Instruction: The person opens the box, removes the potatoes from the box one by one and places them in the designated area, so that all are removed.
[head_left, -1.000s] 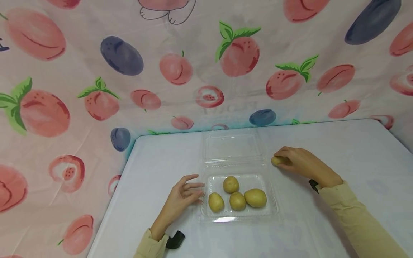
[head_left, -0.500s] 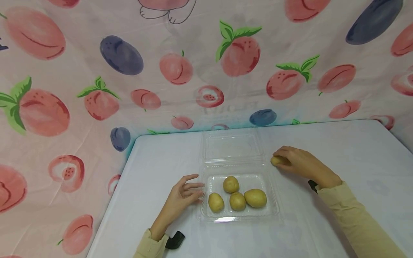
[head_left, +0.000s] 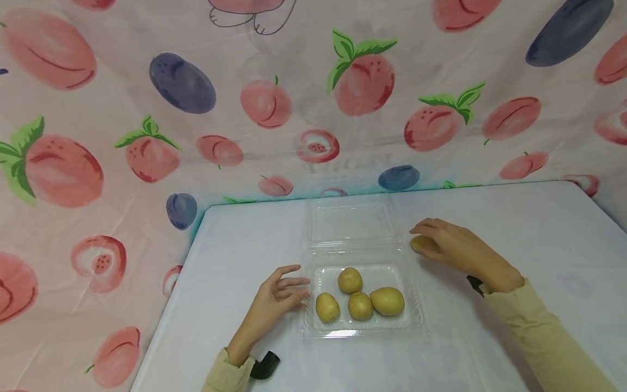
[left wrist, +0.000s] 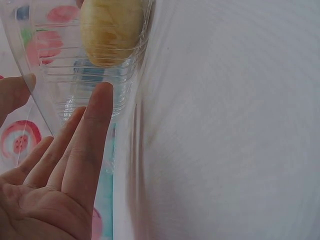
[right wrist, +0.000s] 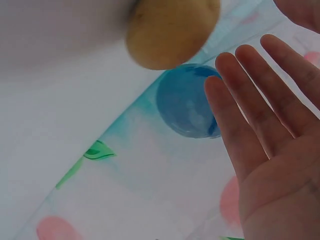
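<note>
A potato (head_left: 423,244) lies on the white table to the right of a clear plastic clamshell box (head_left: 413,321). My right hand (head_left: 453,245) is over and beside that potato. In the right wrist view its fingers are straight, with a gap between them and the potato (right wrist: 172,32). At the box's left side is my left hand (head_left: 276,294), fingers extended and spread. The left wrist view has the fingertips right at the ribbed clear wall, with one potato (left wrist: 112,32) behind it. Several potatoes (head_left: 388,301) sit in the box's base.
The box's lid (head_left: 354,222) lies folded back toward the far table edge. A fruit-printed cloth (head_left: 206,152) hangs behind and to the left of the white table (head_left: 529,228). Dark wrist devices (head_left: 265,365) show under both sleeves.
The right fingers have loosened and lifted off the potato beside the box; earlier they were curled around it. The left hand stays where it was.
</note>
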Tool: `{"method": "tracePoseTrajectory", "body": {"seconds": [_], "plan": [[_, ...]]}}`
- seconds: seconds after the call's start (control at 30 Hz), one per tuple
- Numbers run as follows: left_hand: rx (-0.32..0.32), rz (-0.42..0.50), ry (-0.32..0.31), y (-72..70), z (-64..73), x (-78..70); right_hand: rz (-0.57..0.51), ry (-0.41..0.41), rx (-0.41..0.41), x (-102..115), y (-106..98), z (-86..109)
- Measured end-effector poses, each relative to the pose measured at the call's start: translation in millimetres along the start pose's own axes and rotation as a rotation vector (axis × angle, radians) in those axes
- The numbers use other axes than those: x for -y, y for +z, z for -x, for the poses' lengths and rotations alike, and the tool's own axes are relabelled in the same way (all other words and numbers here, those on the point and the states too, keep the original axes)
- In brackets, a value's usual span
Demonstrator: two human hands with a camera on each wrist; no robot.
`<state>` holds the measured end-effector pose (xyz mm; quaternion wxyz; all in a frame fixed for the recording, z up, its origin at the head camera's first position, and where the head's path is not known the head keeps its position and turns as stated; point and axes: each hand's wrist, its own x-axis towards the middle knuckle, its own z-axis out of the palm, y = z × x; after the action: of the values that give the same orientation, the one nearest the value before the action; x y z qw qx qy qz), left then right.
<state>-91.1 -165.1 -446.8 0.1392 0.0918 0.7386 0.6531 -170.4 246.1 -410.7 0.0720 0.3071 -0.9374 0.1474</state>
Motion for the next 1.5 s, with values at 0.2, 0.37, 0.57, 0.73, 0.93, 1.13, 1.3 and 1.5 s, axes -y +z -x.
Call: {"method": "tracePoseTrajectory", "body": {"seconds": [0.2, 0.37, 0.57, 0.73, 0.93, 1.13, 1.3, 1.5], "plan": [[0.003, 0.009, 0.002, -0.8, 1.3, 0.3, 0.007, -0.037, -0.016, 13, -5, -0.6], [0.0, 0.009, 0.001, -0.8, 1.6, 0.1, 0.021, -0.075, -0.037, 20, -7, -0.7], [-0.002, 0.013, -0.003, -0.7, 1.8, 0.0, 0.017, -0.125, -0.068, 29, -9, 0.3], [0.001, 0.016, 0.002, -0.6, 1.8, -0.2, 0.019, -0.145, -0.067, 36, -9, 1.3], [0.003, 0.015, 0.005, -0.3, 1.7, -0.7, 0.025, -0.161, -0.058, 44, -9, 2.0], [0.005, 0.016, 0.005, -0.2, 0.8, -0.5, 0.022, -0.208, -0.08, 50, -5, 1.5], [0.005, 0.016, 0.005, -0.4, 0.4, -0.1, 0.037, -0.251, -0.095, 54, -2, 0.1], [0.004, 0.012, 0.003, -1.0, 0.3, 1.1, 0.068, -0.325, -0.14, 58, 2, -0.8]]}}
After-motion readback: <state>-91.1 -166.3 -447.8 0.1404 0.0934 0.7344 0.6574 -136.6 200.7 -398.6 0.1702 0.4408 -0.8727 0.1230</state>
